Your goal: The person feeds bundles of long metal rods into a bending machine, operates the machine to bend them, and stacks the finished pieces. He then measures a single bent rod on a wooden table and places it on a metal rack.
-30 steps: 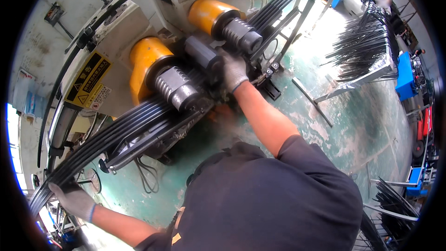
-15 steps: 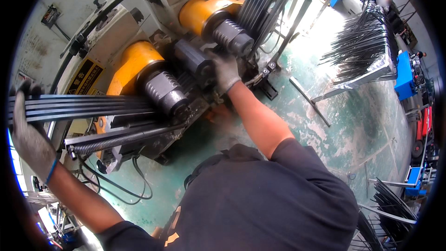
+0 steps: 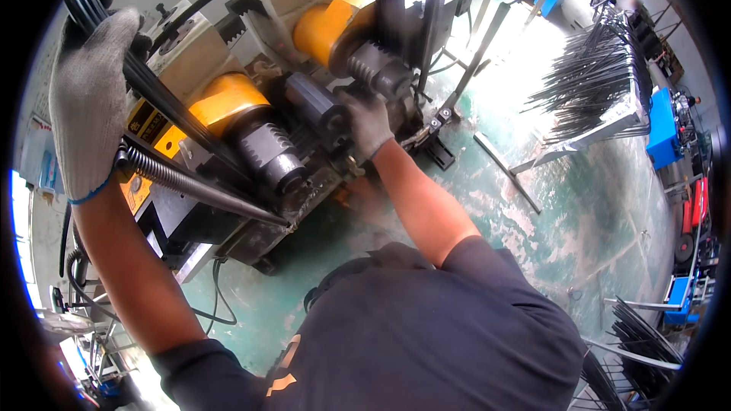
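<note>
My left hand (image 3: 91, 103), in a pale grey glove with dark fingertips, is closed around a bundle of long dark metal bars (image 3: 164, 95) at the upper left. The bars slant down to the ridged steel roller (image 3: 268, 151) below a yellow housing (image 3: 230, 103) on the machine. My right hand (image 3: 369, 123), gloved too, is at the middle of the machine, beside a dark angular block (image 3: 314, 99). Blur and the machine parts hide its fingers, so its grip cannot be made out. A second ridged roller (image 3: 378, 67) lies just beyond it, with dark bars (image 3: 388, 4) rising above.
A coil spring (image 3: 171, 171) runs along the machine's tilted left arm. Cables (image 3: 221, 304) hang beneath it. To the right, a rack (image 3: 586, 135) holds many thin dark rods above the worn green floor (image 3: 487, 190). More rods (image 3: 643, 335) stand at the lower right.
My left hand and its bars have swung upward, from nearly level to steeply slanted. The spring-fitted left arm tilted with them, and the far bars turned more upright. My right hand stayed nearly in place.
</note>
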### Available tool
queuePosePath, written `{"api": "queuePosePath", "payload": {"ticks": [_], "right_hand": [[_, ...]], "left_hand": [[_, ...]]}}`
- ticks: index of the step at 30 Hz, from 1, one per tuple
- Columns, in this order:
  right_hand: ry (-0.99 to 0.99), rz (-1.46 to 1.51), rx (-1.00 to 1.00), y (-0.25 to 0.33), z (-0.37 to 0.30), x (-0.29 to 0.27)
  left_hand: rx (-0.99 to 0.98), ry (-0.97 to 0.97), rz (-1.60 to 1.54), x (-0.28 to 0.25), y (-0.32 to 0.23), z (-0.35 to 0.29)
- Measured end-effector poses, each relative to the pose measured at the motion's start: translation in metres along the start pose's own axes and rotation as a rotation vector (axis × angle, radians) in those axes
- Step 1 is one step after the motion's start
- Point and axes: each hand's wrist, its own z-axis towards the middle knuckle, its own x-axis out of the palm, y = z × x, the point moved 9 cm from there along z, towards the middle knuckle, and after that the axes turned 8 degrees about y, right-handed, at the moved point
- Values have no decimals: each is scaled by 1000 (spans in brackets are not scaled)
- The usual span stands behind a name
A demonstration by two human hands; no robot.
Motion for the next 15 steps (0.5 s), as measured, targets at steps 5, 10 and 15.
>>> {"api": "queuePosePath", "payload": {"ticks": [5, 10, 15], "right_hand": [[5, -40, -20, 0, 2, -2], [14, -37, -11, 6, -2, 2], [2, -35, -37, 5, 0, -1]], "left_hand": [[281, 40, 128, 3, 1, 0], [273, 33, 92, 3, 3, 0], [-61, 41, -201, 4, 7, -1]]}}
